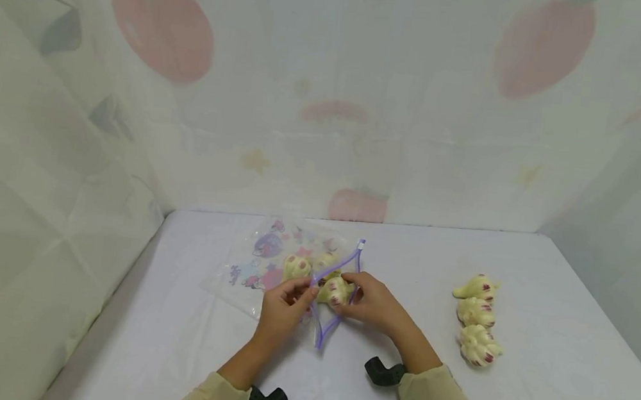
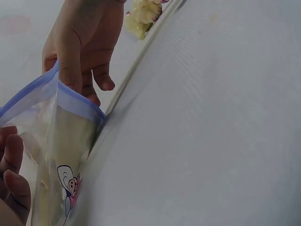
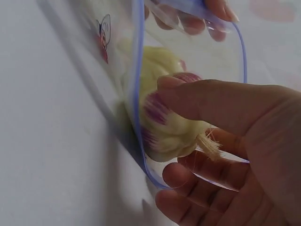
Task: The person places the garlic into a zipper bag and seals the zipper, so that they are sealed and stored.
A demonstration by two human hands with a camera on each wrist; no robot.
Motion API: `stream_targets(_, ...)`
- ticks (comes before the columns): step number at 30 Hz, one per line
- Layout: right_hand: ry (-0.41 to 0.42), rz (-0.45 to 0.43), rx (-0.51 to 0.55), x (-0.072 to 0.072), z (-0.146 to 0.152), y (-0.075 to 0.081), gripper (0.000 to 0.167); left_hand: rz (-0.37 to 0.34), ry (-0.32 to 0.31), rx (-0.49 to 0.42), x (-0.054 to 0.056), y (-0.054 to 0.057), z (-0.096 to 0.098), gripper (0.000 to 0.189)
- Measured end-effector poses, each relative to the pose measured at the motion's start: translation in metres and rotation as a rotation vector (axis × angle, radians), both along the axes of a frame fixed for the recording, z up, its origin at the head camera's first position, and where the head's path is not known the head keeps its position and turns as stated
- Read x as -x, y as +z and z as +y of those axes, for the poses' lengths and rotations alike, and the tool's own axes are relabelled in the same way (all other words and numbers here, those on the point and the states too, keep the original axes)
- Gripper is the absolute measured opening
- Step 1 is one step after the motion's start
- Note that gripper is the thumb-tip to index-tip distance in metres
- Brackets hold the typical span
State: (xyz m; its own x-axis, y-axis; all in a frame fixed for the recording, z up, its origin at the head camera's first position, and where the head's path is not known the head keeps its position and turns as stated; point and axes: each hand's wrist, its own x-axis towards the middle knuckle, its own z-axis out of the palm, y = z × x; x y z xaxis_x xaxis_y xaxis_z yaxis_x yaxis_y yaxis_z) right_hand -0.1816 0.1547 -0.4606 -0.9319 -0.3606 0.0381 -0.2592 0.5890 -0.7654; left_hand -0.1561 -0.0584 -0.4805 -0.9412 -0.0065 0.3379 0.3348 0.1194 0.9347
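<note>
A clear zip bag point(image 1: 239, 292) printed with cartoon figures lies with its purple-edged mouth spread toward the right. My left hand point(image 1: 279, 312) pinches the near lip of that mouth between thumb and fingers. With my right hand point(image 1: 378, 305) I hold a cream garlic bulb point(image 3: 174, 127) streaked with purple, right in the opening. The thumb lies over the bulb, its dry root tuft faces my palm, and the fingers curl beneath. Deeper in the bag, another garlic bulb point(image 1: 296, 267) shows through the plastic, with one more beside it.
Three garlic bulbs point(image 1: 476, 312) stand in a column on the right of the white table point(image 1: 408, 253). A patterned curtain point(image 1: 419, 139) hangs behind the table's far edge. Dark wrist mounts point(image 1: 385, 372) sit on both forearms.
</note>
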Motion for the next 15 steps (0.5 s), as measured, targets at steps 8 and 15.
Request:
stream_targets(8, 0.022, 0.002, 0.071, -0.001, 0.001, 0.002, 0.057, -0.006, -0.012, 0.038, -0.016, 0.034, 0.004, 0.017)
stream_targets(15, -0.083, -0.025, 0.113, -0.001, -0.006, -0.001, 0.037, 0.013, -0.001, 0.044, -0.017, 0.032, 0.004, 0.017)
